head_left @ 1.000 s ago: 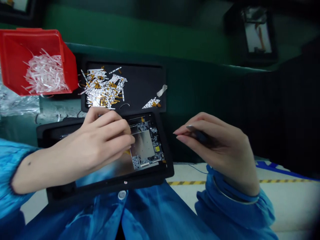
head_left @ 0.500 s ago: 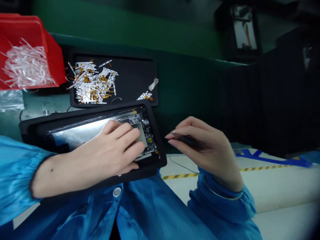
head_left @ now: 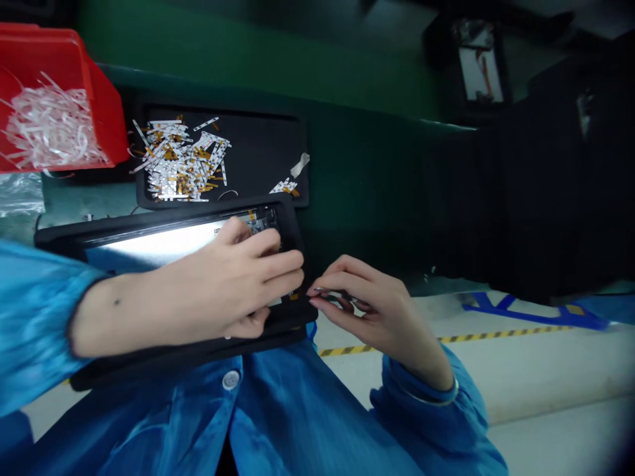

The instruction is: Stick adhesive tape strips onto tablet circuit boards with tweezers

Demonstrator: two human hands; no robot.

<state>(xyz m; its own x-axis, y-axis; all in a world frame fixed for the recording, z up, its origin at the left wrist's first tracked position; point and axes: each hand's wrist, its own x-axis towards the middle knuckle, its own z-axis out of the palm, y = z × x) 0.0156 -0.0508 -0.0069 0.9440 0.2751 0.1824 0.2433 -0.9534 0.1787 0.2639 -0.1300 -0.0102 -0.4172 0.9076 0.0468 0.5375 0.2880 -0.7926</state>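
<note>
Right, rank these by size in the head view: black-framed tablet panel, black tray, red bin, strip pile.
1. Black-framed tablet panel
2. Black tray and red bin: they look alike, and the bin runs off the picture edge, so unranked
3. Strip pile

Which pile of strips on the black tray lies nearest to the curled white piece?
The small pile at the tray's right end, just beside the white piece; the much larger pile sits toward the left end, near the red bin.
</note>
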